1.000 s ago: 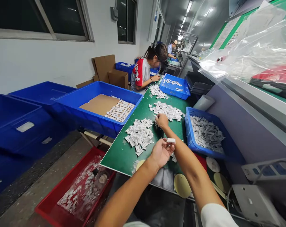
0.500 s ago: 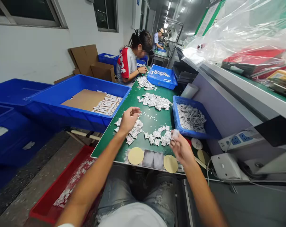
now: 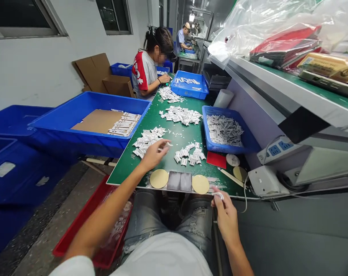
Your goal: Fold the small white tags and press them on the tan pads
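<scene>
A small white piece point(image 3: 218, 196) is pinched in the right hand point(image 3: 226, 214) by the front edge of the tabletop point(image 3: 191, 135). The left hand point(image 3: 154, 156) is curled beside a pile of white pieces point(image 3: 148, 138); whether anything is gripped cannot be told. Farther right, more are held in a blue basket point(image 3: 217, 147).

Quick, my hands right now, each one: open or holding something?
Left hand: closed, seemingly on a small white piece.
Right hand: closed, holding another white piece.
</scene>
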Demonstrator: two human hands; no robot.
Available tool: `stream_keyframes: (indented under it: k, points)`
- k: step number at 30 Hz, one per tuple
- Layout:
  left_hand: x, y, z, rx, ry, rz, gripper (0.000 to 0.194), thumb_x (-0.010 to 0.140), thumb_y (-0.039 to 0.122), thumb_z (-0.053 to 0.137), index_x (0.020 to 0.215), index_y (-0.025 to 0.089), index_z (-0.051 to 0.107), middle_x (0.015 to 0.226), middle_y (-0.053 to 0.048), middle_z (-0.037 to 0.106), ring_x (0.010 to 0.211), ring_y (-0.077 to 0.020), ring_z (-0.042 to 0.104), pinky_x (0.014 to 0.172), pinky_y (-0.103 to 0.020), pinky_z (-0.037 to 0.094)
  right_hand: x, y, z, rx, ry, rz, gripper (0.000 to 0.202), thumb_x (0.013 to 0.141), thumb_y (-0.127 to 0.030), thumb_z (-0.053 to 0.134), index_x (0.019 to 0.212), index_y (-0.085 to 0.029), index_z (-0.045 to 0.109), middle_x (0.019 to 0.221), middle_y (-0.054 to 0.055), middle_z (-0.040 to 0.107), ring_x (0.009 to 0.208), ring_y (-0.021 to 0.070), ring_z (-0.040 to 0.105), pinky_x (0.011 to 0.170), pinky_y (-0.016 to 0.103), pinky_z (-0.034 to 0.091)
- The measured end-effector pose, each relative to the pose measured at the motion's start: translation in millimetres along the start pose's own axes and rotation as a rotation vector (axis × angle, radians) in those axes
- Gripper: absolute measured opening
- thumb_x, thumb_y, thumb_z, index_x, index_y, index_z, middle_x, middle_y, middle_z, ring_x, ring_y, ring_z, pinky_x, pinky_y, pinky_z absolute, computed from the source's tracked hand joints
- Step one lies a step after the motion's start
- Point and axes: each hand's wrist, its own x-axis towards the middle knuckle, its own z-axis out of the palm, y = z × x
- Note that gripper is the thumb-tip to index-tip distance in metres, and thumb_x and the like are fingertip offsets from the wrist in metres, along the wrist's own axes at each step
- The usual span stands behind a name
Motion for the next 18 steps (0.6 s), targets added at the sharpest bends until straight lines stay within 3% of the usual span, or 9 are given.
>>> stream_keyframes:
  k: [2, 4, 7, 10, 13, 16, 18]
  points:
    - [-32, 0, -2.2, -0.104, 0.127, -0.047, 0.041, 0.091, 0.040, 0.049, 0.125, 0.018, 0.059, 0.096, -0.008, 0.065, 0.080, -0.0171, 0.064, 0.067, -0.028, 0.050, 19, -1, 2, -0.304, -0.027, -0.200, 0.032, 0.096, -0.035, 0.051, 0.121, -0.020, 0.065, 0.107, 0.010, 0.066, 0.091, 0.0226, 0.060, 0.084, 0.038, 0.049]
    - [-63, -3, 0.9, -0.182, 0.226, -0.093, 0.046, 0.093, 0.042, 0.043, 0.130, 0.016, 0.054, 0.092, -0.008, 0.064, 0.073, -0.0147, 0.063, 0.062, -0.026, 0.049, 36, -2, 6, -0.550, -0.074, -0.369, 0.030, 0.098, -0.028, 0.046, 0.121, -0.020, 0.063, 0.112, 0.011, 0.066, 0.100, 0.0252, 0.059, 0.091, 0.041, 0.046]
    - [-95, -6, 10.4, -0.213, 0.301, -0.139, 0.046, 0.094, 0.044, 0.044, 0.131, 0.017, 0.055, 0.097, -0.010, 0.065, 0.073, -0.0153, 0.061, 0.062, -0.028, 0.049, 51, -4, 14, -0.856, -0.196, -0.588, 0.032, 0.096, -0.015, 0.045, 0.121, -0.020, 0.064, 0.102, 0.011, 0.067, 0.092, 0.0254, 0.057, 0.080, 0.038, 0.046]
    - [-107, -7, 15.8, 0.165, 0.263, -0.051, 0.040, 0.094, 0.034, 0.049, 0.130, 0.020, 0.059, 0.109, -0.012, 0.063, 0.095, -0.0230, 0.059, 0.080, -0.037, 0.049, 52, -6, 20, -0.988, -0.283, -0.708, 0.031, 0.093, -0.009, 0.048, 0.117, -0.019, 0.065, 0.099, 0.010, 0.069, 0.088, 0.0249, 0.055, 0.074, 0.036, 0.044]
    - [-110, -10, 14.2, 0.601, 0.092, 0.109, 0.035, 0.092, 0.020, 0.050, 0.125, 0.020, 0.062, 0.106, -0.012, 0.063, 0.101, -0.0264, 0.055, 0.088, -0.042, 0.045, 51, -6, 22, -0.981, -0.252, -0.702, 0.020, 0.094, -0.012, 0.051, 0.104, -0.019, 0.068, 0.095, 0.008, 0.069, 0.088, 0.0234, 0.054, 0.076, 0.035, 0.042]
    - [-113, -17, 10.2, 0.671, -0.049, 0.199, 0.021, 0.093, 0.015, 0.050, 0.106, 0.020, 0.065, 0.095, -0.007, 0.067, 0.093, -0.0234, 0.056, 0.082, -0.036, 0.046, 53, -6, 22, -1.014, -0.266, -0.681, 0.017, 0.095, -0.013, 0.053, 0.097, -0.019, 0.068, 0.090, 0.007, 0.067, 0.086, 0.0219, 0.052, 0.073, 0.033, 0.039]
    - [-114, -20, 6.8, 0.677, -0.034, 0.216, 0.014, 0.094, 0.016, 0.050, 0.094, 0.020, 0.064, 0.092, -0.006, 0.067, 0.091, -0.0227, 0.056, 0.080, -0.034, 0.046, 57, -6, 22, -1.059, -0.277, -0.679, 0.016, 0.095, -0.014, 0.053, 0.094, -0.019, 0.068, 0.084, 0.006, 0.065, 0.082, 0.0210, 0.050, 0.070, 0.032, 0.036]
